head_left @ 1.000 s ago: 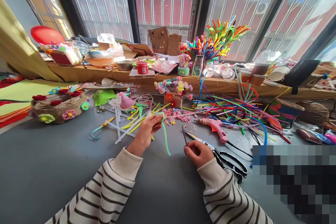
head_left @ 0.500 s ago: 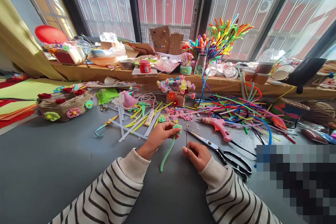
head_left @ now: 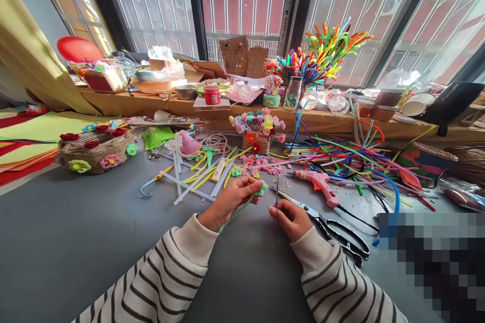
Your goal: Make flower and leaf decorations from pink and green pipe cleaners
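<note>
Between the thumb and fingers of my left hand [head_left: 235, 199] is a small green fuzzy flower [head_left: 261, 189], its green stem trailing down and left beneath the palm. My right hand [head_left: 291, 218] pinches a thin dark tool [head_left: 278, 194] that points upward, a short way right of the flower and apart from it. Large black-handled scissors [head_left: 329, 226] lie on the grey table [head_left: 125, 252] just beyond and right of my right hand. A pink glue gun [head_left: 320, 186] rests behind them.
Yellow strips and clear glue sticks [head_left: 189, 189] lie behind my left hand. A twine basket with flowers [head_left: 94, 154] sits at the left. Many coloured pipe cleaners [head_left: 341, 154] spread at the back right. A small flower box [head_left: 256, 142] stands behind the hands.
The green flower has turned in my left hand, and its stem has swung from hanging down to lying back toward the left wrist. The whole view has shifted slightly.
</note>
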Available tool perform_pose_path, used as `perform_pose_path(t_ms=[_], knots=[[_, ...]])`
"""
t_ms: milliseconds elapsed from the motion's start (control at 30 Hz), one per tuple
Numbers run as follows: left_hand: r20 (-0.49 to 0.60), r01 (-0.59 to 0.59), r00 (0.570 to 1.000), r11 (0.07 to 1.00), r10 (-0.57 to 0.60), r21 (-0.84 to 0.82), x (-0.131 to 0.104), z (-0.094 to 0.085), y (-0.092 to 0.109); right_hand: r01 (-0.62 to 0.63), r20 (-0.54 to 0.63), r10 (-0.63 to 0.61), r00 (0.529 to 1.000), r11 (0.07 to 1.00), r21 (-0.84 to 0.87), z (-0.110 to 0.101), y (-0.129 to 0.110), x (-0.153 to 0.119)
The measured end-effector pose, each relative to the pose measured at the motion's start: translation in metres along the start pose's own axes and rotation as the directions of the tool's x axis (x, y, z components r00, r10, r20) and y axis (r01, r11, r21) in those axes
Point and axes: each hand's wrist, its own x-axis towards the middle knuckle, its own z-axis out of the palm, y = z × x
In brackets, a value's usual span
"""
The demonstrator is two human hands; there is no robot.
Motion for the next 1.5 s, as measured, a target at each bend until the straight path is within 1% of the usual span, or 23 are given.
perform_pose_path(t_ms=[67,100,167,267,367,500,633,733,833,933,1033,1167,1300,1400,1500], knots=[[0.007,0.018,1.000,0.996,-0.019,0.087,-0.001,0.001,0.000,-0.055,-0.073,0.064,0.995,0.990,0.127,-0.001,0.000,0.002],[0.018,0.025,0.999,0.990,-0.028,0.136,-0.002,0.002,-0.001,-0.079,-0.088,0.096,0.992,0.981,0.179,-0.002,0.000,0.003],[0.054,0.024,0.998,0.976,-0.037,0.216,-0.004,0.004,-0.001,-0.118,-0.084,0.142,0.986,0.961,0.250,-0.003,0.000,0.003],[0.106,0.018,0.993,0.964,-0.047,0.264,-0.005,0.007,-0.001,-0.159,-0.068,0.186,0.980,0.942,0.297,-0.003,0.001,0.003],[0.127,0.049,0.988,0.965,-0.084,0.256,-0.006,0.008,0.000,-0.139,-0.106,0.180,0.978,0.939,0.314,-0.002,0.003,0.003],[0.144,0.117,0.979,0.976,-0.145,0.182,-0.007,0.007,0.000,-0.100,-0.162,0.156,0.974,0.946,0.309,-0.002,0.005,0.003],[0.094,0.111,0.988,0.982,-0.126,0.151,-0.006,0.007,-0.002,-0.080,-0.171,0.137,0.976,0.950,0.302,-0.001,0.005,0.004],[0.047,0.122,0.991,0.983,-0.129,0.137,-0.004,0.009,-0.005,-0.115,-0.164,0.173,0.971,0.941,0.318,0.000,0.006,0.003],[0.015,0.085,0.996,0.986,-0.088,0.143,-0.003,0.012,-0.010,-0.185,-0.134,0.242,0.961,0.922,0.341,0.001,0.007,0.003],[-0.004,-0.021,1.000,0.973,0.023,0.230,-0.003,0.014,-0.015,-0.225,-0.142,0.292,0.946,0.904,0.364,0.003,0.007,0.003],[-0.010,-0.129,0.990,0.925,0.143,0.358,-0.004,0.017,-0.018,-0.232,-0.173,0.318,0.932,0.892,0.389,0.005,0.006,0.003],[-0.033,-0.192,0.972,0.863,0.234,0.467,-0.006,0.021,-0.017,-0.225,-0.194,0.335,0.922,0.871,0.438,0.007,0.005,0.004],[-0.067,-0.205,0.958,0.829,0.279,0.520,-0.008,0.024,-0.017,-0.257,-0.176,0.350,0.920,0.878,0.403,0.007,0.004,0.004],[-0.075,-0.196,0.961,0.846,0.267,0.496,-0.007,0.022,-0.018,-0.266,-0.151,0.348,0.925,0.879,0.397,0.006,0.003,0.005],[-0.100,-0.170,0.966,0.878,0.239,0.448,-0.006,0.020,-0.018,-0.233,-0.147,0.313,0.938,0.886,0.402,0.007,0.001,0.005]])
